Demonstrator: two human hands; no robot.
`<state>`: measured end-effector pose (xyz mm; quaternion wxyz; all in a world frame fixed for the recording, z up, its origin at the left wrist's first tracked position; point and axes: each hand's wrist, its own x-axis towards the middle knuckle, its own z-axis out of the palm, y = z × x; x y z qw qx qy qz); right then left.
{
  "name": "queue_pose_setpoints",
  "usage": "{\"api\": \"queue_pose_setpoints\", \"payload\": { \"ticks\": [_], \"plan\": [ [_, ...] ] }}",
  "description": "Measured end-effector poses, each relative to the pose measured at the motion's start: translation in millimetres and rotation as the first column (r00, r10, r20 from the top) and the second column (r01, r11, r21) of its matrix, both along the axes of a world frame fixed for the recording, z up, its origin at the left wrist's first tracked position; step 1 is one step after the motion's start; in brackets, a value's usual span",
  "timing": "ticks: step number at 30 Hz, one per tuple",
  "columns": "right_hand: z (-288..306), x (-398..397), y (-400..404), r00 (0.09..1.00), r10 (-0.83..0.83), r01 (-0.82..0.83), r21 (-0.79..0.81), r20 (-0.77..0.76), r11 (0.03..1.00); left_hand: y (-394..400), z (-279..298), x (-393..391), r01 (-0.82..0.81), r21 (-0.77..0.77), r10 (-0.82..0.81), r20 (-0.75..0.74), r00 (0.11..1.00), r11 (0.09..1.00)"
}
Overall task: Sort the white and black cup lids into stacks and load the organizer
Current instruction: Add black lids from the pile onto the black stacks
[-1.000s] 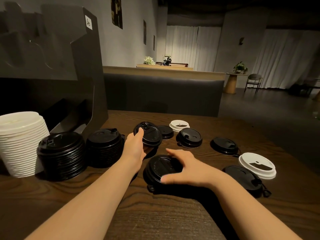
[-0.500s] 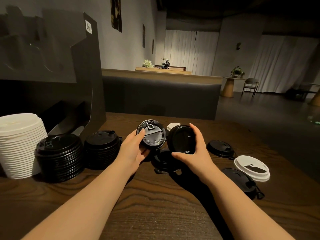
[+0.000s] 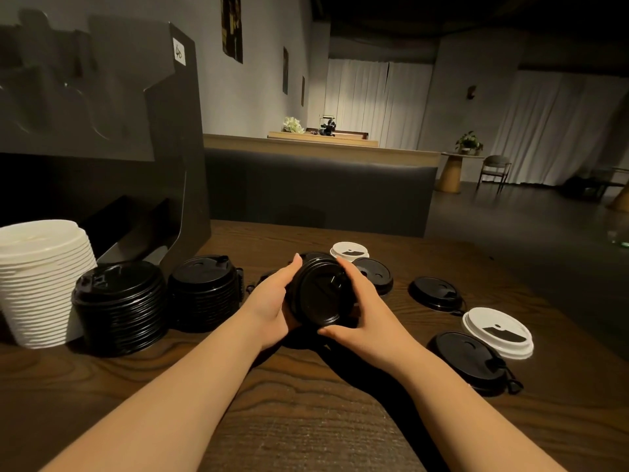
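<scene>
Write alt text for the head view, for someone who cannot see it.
Both hands, left hand and right hand, hold black lids together above a wooden table. Left stand a white lid stack, two black stacks and a dark organizer; loose lids lie right.

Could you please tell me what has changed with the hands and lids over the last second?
The right hand lifted a black lid off the table and brought it against the left hand's lid; both now grip the joined black lids. The white stack, two black stacks and loose lids stayed put.
</scene>
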<state>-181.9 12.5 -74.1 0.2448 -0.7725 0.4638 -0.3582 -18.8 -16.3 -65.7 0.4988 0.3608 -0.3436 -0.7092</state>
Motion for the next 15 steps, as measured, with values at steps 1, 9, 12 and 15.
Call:
{"api": "queue_pose_setpoints", "payload": {
  "ticks": [1, 9, 12, 15],
  "plan": [
    [0.4, -0.3, 0.6, 1.0, 0.003, -0.003, -0.004, -0.012, 1.0, 0.6, 0.2, 0.3, 0.011, 0.002, -0.011, -0.005, 1.0, 1.0],
    [0.4, -3.4, 1.9, 1.0, -0.005, 0.005, 0.009, -0.012, 1.0, 5.1, -0.5, -5.4, 0.04, -0.116, -0.032, 0.075, 0.997, 0.992],
    [-1.0, -3.1, 0.9, 1.0, -0.023, 0.022, -0.011, -0.004, 1.0, 8.3, -1.2, -7.0, -0.003, -0.172, 0.017, 0.081, 0.997, 0.985],
    [-2.4, -1.7, 0.2, 0.999, -0.013, 0.012, 0.015, 0.043, 1.0, 7.8, -3.5, -7.7, -0.017, -0.165, 0.03, 0.074, 0.997, 0.986]
  ]
}}
